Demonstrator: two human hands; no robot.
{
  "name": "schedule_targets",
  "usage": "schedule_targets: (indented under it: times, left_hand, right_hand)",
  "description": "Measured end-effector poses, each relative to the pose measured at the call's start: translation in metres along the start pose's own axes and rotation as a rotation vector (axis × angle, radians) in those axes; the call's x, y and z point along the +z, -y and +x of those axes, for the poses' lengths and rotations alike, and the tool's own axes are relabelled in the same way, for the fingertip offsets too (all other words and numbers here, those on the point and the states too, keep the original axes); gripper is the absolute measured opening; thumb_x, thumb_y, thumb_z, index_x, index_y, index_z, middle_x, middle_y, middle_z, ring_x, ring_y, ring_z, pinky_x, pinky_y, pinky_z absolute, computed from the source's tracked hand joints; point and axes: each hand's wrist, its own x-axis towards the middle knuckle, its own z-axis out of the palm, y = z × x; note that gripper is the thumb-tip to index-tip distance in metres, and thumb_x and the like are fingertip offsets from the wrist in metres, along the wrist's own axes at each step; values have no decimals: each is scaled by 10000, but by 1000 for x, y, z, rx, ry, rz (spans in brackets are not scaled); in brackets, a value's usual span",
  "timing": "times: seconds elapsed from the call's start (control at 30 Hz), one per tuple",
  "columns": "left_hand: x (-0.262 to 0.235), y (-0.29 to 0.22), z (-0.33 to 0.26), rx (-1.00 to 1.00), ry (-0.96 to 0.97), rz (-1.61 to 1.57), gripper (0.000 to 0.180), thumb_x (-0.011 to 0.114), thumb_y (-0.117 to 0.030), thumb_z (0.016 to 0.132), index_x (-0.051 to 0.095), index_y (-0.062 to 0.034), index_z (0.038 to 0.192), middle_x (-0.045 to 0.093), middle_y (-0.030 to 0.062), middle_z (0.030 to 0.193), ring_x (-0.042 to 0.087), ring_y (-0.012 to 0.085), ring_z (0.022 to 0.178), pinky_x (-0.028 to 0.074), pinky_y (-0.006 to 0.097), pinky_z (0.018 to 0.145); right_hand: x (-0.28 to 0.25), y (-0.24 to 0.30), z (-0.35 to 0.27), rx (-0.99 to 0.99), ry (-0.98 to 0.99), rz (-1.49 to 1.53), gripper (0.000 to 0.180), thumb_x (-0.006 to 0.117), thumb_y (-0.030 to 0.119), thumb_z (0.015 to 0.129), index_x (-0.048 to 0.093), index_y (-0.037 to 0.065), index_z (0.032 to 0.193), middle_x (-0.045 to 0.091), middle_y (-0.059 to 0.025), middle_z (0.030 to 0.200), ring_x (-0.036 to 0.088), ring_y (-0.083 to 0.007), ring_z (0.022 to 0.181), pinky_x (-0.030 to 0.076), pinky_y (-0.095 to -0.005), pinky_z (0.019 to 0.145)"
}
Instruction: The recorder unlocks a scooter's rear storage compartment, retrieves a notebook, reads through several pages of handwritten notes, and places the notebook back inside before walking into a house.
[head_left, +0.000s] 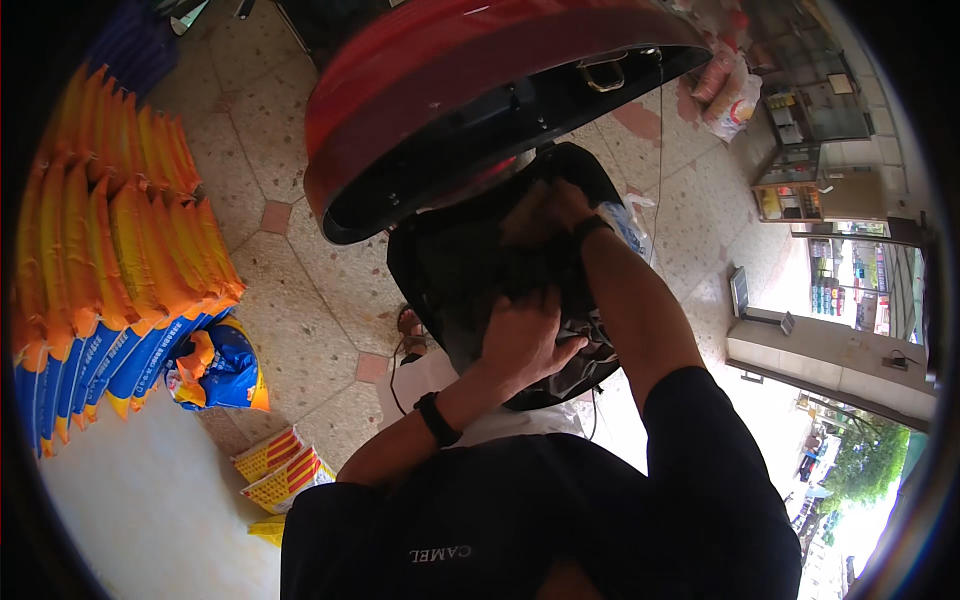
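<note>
Two bare hands work inside a black open container (403, 262) below my head camera, beneath a raised red lid (430, 75) whose dark underside carries a metal latch (603, 78). From my distant post, I see the left hand (522, 338) palm down over the container's near part, fingers bent into the dark and thumb held apart; I cannot tell whether it grips anything. A black band (437, 420) circles that wrist. The right hand (568, 205) reaches into the far part, below a second dark band (592, 227); shadow and blur keep me from telling whether it is closed on something. Grey, crumpled material (592, 345) shows beside the left thumb, and clear plastic (632, 228) sits just past the container's right edge.

At left I see stacked orange bags (120, 230) above blue ones (85, 375), with a blue-and-orange bag (232, 372) beside them and red-and-yellow striped packs (285, 475) nearer the wearer. Speckled tile floor (300, 265) stretches around, a pale sack (738, 108) rests at upper right, and a green tree (855, 465) stands in bright light beyond the right-hand wall.
</note>
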Motion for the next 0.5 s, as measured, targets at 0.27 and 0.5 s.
schedule_targets:
  times: [0.27,0.5]
  left_hand:
    - [4,-5,-3,44,-39,40,728,729,-547,767,565,11,1205,666,154,1022,674,280,887,485,429,783]
    - [1,-7,-9,63,-49,67,819,715,-574,768,528,27,1291,664,180,1098,672,282,920,485,423,776]
  right_hand:
    - [-12,-23,-9,-670,-163,-406,292,641,233,828,695,29,1030,686,-189,1045,647,-349,1036,501,-418,941]
    - [-76,13,-62,-776,-48,-188,261,651,149,804,675,19,1029,683,-191,970,667,-371,915,537,-439,807]
